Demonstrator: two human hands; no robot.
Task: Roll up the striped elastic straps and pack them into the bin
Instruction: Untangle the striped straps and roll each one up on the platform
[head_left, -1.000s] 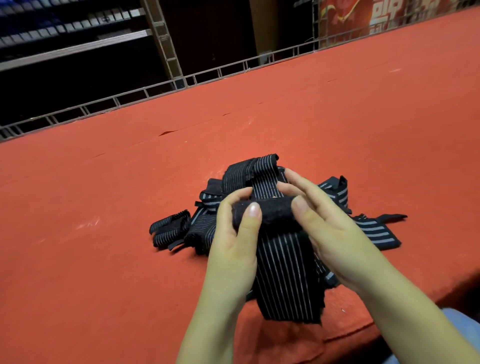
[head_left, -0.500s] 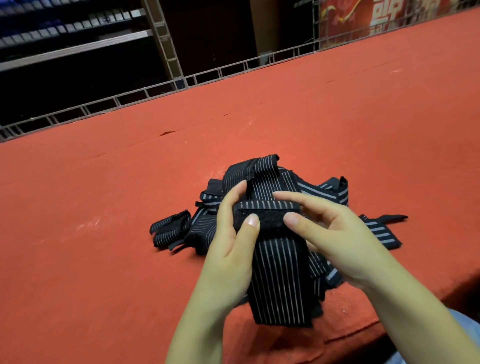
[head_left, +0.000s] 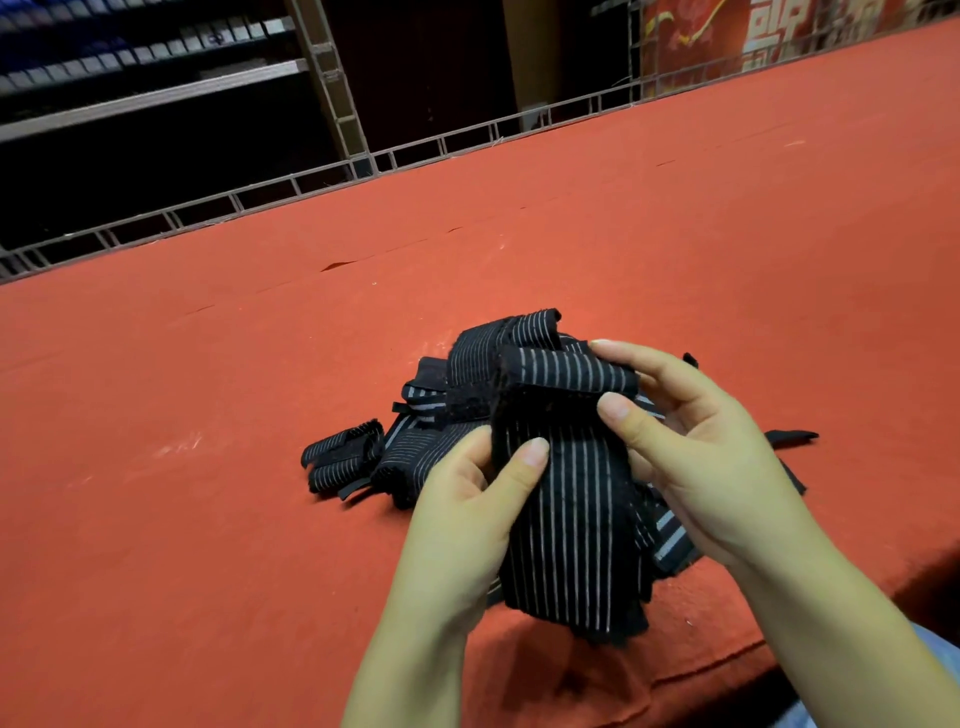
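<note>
The strap (head_left: 566, 499) is held above the near table (head_left: 208, 519) edge, in front of the pile (head_left: 415, 441). The left hand (head_left: 467, 525) pinches its left edge between thumb and fingers; the right hand (head_left: 691, 447) pinches the folded top end. It looks light, soft and stretchy (likely to spring open), so grip the rolled end firmly across its width. No legible writing on it.

Orange-red table (head_left: 208, 519) — wire rail (head_left: 291, 182) along its far edge, shelving (head_left: 145, 78) beyond
</note>
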